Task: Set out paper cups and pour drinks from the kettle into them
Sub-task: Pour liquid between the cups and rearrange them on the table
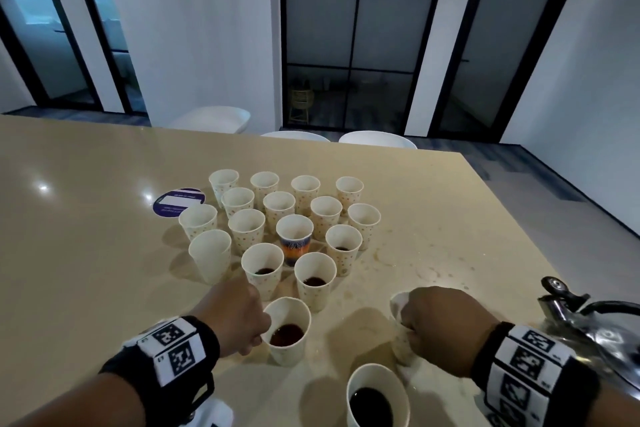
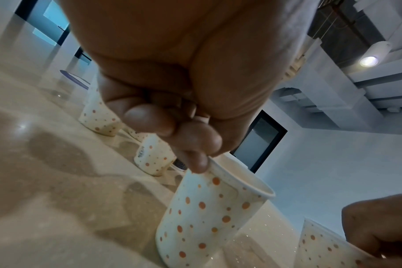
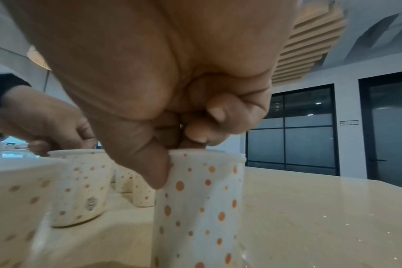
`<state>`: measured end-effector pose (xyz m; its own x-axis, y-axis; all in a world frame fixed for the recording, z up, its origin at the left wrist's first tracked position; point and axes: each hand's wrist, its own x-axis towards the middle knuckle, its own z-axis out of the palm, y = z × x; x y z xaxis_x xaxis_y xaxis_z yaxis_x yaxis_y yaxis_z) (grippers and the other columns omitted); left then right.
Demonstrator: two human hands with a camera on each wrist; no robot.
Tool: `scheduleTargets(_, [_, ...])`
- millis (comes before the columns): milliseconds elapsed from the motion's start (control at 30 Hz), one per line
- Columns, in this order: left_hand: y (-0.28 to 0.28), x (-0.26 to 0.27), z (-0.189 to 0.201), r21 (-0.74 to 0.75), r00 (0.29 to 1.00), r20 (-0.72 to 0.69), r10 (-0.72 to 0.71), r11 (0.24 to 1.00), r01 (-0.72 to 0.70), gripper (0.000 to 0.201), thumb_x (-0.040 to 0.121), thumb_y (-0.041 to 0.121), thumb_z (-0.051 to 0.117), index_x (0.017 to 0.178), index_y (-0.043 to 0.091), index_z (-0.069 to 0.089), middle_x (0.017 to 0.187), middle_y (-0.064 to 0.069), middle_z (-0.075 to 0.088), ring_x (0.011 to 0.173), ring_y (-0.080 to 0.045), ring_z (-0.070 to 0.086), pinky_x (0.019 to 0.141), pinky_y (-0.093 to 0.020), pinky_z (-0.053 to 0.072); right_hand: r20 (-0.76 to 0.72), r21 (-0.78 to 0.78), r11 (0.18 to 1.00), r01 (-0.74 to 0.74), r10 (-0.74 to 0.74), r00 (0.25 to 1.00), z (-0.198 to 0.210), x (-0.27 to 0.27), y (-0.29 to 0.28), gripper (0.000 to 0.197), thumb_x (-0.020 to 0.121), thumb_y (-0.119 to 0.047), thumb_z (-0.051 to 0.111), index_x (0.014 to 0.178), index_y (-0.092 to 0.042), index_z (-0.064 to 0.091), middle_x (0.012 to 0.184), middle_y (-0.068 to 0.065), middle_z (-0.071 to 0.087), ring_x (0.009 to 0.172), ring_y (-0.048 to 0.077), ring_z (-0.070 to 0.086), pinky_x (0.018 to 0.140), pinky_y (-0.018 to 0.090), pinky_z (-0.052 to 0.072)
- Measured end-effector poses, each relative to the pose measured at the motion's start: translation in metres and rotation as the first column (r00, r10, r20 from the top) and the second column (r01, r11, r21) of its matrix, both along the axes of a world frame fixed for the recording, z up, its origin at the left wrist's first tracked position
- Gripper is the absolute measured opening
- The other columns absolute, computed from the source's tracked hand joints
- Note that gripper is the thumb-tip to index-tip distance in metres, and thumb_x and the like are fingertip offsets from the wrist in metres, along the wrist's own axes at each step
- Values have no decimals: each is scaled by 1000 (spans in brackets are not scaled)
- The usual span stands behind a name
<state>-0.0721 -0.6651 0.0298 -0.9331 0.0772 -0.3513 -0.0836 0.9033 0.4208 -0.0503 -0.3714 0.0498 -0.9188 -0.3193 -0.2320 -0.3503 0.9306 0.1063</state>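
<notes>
Both hands are busy with dotted paper cups low in the head view. The left hand (image 1: 239,317) pinches the near rim of a partly filled cup (image 1: 287,333) standing upright on the counter (image 1: 86,253), just below the cluster of cups (image 1: 277,218) at centre frame. The right hand (image 1: 440,329) pinches the rim of another cup (image 1: 401,336), thumb outside the wall in the right wrist view; its grip hides whether that cup holds any drink. The kettle (image 1: 595,326) sits at the right edge of the frame, just right of the right wrist, so that hand is much the nearer one for pouring, once it lets go of its cup. A full cup (image 1: 375,399) stands at bottom centre.
</notes>
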Motion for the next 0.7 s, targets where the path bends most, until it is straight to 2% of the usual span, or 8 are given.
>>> scheduleTargets(133, [-16,5,4,48,998,17,58,997,-59,16,91,15,59,85,4,69,61,1,69,47,-7,62,47,-17,50,-79,-32,999,11,-14,997,1,-27,-1,15,85,-20,46,72,-18,38,68,-3,43,67,22,45,49,24,26])
scheduleTargets(233, [-25,6,8,121,981,108,163,977,-176,10,86,8,59,82,5,67,66,-3,76,44,-9,61,46,-19,46,-114,-22,999,42,-44,993,-2,-44,-1,31,87,-20,47,62,-17,30,79,1,50,71,23,46,60,26,33])
scheduleTargets(300, [-33,7,9,128,971,123,206,967,-221,8,84,8,58,80,7,66,67,-4,76,43,-11,60,45,-18,44,-118,-2,998,59,-59,991,-5,-54,-2,32,87,-20,47,61,-18,30,79,1,48,71,22,46,60,26,34])
scheduleTargets(367, [-40,8,9,142,965,115,237,957,-252,7,83,8,59,80,6,65,65,-4,75,41,-12,58,43,-17,41,-124,13,997,75,-73,990,-7,-63,-2,27,87,-19,47,63,-17,34,76,0,48,71,22,48,58,25,33])
scheduleTargets(500, [-56,8,13,126,961,92,261,954,-271,9,84,9,61,78,5,67,59,-1,73,39,-9,57,42,-17,41,-124,25,995,99,-95,988,-12,-75,0,10,88,-18,46,80,-16,52,89,4,58,82,24,60,62,28,39])
scheduleTargets(600, [-68,4,17,112,963,60,263,957,-268,14,82,10,62,69,10,66,54,0,71,39,-7,58,45,-17,42,-133,15,993,116,-113,985,-18,-85,4,17,87,-22,46,91,-17,62,88,1,58,80,20,59,62,26,39])
scheduleTargets(700, [-82,-2,17,127,953,32,302,944,-304,15,83,8,62,69,10,65,48,2,66,36,-6,55,39,-13,40,-180,45,992,117,-107,978,-20,-91,3,25,91,-32,44,95,-23,67,88,-5,53,87,15,60,65,23,38])
